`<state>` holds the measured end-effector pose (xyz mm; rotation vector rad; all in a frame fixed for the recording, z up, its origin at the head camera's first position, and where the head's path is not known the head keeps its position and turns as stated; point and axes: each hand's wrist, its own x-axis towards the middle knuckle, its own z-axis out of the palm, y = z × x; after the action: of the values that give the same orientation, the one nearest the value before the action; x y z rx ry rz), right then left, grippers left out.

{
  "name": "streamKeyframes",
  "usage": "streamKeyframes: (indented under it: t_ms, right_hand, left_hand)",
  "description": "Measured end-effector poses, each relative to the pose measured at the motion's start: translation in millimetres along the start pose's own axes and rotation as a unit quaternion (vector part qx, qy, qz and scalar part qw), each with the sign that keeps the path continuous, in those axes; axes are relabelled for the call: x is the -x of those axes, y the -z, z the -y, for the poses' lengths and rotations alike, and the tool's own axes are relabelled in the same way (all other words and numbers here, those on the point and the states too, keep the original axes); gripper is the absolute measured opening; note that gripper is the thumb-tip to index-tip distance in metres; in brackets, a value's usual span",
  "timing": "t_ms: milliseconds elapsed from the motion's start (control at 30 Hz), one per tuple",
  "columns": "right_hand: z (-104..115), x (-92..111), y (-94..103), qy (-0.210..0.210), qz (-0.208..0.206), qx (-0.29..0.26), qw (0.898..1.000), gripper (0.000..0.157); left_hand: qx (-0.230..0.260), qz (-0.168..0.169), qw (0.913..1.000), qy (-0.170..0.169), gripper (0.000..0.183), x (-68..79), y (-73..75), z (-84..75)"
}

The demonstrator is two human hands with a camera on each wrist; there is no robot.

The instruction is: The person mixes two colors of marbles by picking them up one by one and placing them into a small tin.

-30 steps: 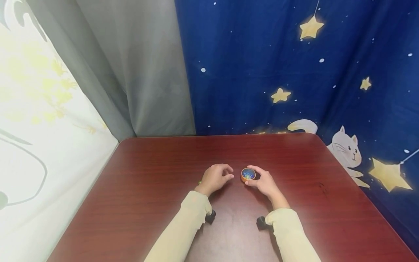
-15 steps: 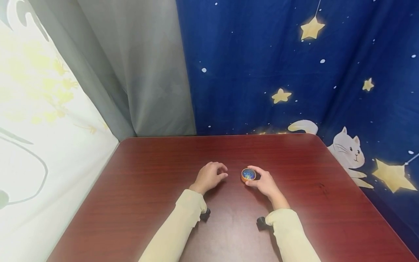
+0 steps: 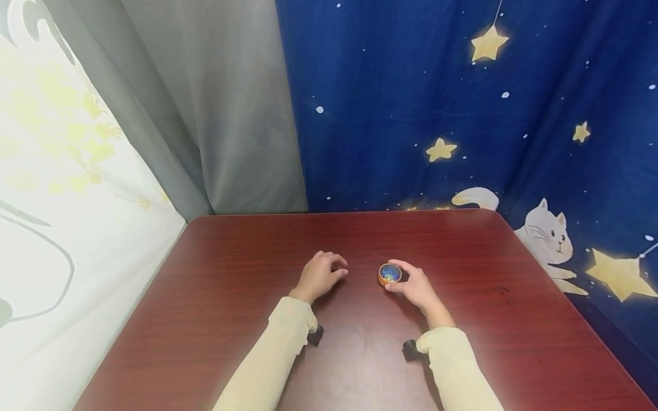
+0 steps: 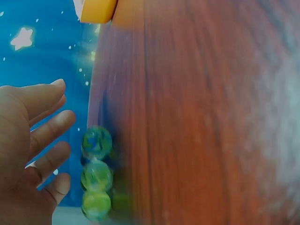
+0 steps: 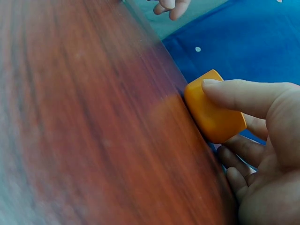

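Note:
My right hand (image 3: 418, 288) pinches a small round orange object (image 3: 389, 274) between thumb and fingers. Its top is dark blue with light speckles and a pale rim. In the right wrist view the orange object (image 5: 211, 110) shows smooth rounded sides, with the thumb over its near side. My left hand (image 3: 317, 275) hovers to its left, fingers loosely bent, holding nothing. Several green glassy balls (image 4: 96, 176), like marbles or beads, stand in a row near the left hand (image 4: 28, 140); its arm or hand hides them in the head view.
A dark red wood-grain table (image 3: 247, 251) lies under both hands. Behind it hang a grey curtain (image 3: 247, 125) and a blue starry curtain (image 3: 390, 114); a pale patterned curtain (image 3: 51, 200) is on the left. Black wrist devices (image 3: 411, 350) hang under both cuffs.
My left hand has moved left, away from the orange object, over where a bit of green showed beside its wrist. The right hand and the orange object have stayed put.

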<state>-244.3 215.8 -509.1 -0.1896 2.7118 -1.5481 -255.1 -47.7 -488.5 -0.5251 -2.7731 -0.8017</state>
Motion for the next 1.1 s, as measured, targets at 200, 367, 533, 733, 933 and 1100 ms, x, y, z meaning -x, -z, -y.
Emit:
streamKeyframes:
  t_ms: [200,367,533,733,933,1100]
  right_hand:
    - [1,0,0.4,0.001,0.001,0.005,1.000,0.062]
    - [0,0,0.6,-0.001,0.001,0.006,1.000,0.063]
    - [1,1,0.6,0.000,0.000,0.006,1.000,0.064]
    - [1,0,1.3,0.000,0.004,0.005,1.000,0.063]
    - [1,0,2.3,-0.004,0.004,0.005,1.000,0.063]
    - [1,0,2.7,-0.007,0.005,0.008,1.000,0.062]
  left_hand:
    - [0.010,-0.001,0.9998,0.015,0.011,2.2,0.3,6.5]
    - [0.010,0.001,0.9997,0.020,0.011,2.8,0.6,8.5]
    - [0.018,-0.001,0.9997,0.019,0.011,2.8,3.5,9.4]
    - [0.023,0.018,0.9990,0.034,0.012,2.7,8.2,15.2]
    - [0.036,0.026,0.9982,0.041,0.013,2.4,12.9,19.8]
    - [0.052,0.026,0.9968,0.055,0.012,3.2,14.6,20.9]
